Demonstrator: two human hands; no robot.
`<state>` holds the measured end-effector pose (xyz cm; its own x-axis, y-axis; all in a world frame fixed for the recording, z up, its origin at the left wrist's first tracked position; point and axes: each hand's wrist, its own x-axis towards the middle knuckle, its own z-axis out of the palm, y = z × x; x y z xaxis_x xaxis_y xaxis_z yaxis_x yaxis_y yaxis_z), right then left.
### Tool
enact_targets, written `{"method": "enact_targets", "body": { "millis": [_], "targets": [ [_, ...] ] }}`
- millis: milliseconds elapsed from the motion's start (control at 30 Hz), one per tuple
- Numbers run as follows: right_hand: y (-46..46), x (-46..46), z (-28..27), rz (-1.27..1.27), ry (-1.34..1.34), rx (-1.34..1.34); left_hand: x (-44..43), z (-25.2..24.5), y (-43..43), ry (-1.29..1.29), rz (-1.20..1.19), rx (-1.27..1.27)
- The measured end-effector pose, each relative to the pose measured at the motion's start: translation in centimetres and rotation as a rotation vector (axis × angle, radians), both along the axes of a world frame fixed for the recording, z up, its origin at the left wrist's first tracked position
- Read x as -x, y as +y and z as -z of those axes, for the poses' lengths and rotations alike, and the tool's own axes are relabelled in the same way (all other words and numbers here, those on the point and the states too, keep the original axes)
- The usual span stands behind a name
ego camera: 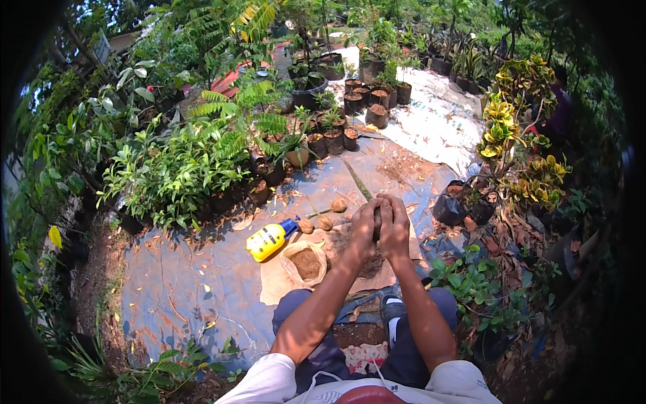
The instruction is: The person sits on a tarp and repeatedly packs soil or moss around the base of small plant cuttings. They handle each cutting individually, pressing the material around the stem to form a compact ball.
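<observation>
My left hand (363, 225) and my right hand (394, 225) are cupped together around a dark ball of soil (377, 223), mostly hidden by the fingers. From its far side a long, narrow green leaf (357, 181) points away from me. Below my hands, loose dark soil (371, 268) lies on a brown sheet (275, 285). An open plastic bag of brown granular material (306, 264) stands to the left. Beyond it are several round brown balls (325, 223), one with a thin stem (319, 212) beside it. A yellow bottle with a blue cap (266, 243) lies next to them.
A blue tarp (176, 283) covers the ground, with a white sheet (429, 111) farther off. Leafy potted plants (192, 166) line the left, and soil-filled black bags (333, 141) stand ahead. A yellow-leaved croton (497, 121) and black planter bags (449, 208) are at right, near a partly hidden person (559, 108).
</observation>
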<state>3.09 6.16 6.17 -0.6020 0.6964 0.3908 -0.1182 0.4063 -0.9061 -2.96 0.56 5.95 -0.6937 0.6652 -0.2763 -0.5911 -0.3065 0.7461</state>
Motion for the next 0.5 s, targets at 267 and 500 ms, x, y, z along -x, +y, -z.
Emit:
{"method": "enact_targets", "body": {
  "millis": [267, 500],
  "targets": [
    [-0.9, -0.7, -0.5, 0.018, -0.087, -0.160, -0.6, -0.2, -0.7, 0.137, -0.047, -0.064],
    [-0.9, -0.6, -0.4, 0.049, -0.040, -0.164, -0.4, 0.6, -0.3, 0.163, -0.073, -0.078]
  ]
}}
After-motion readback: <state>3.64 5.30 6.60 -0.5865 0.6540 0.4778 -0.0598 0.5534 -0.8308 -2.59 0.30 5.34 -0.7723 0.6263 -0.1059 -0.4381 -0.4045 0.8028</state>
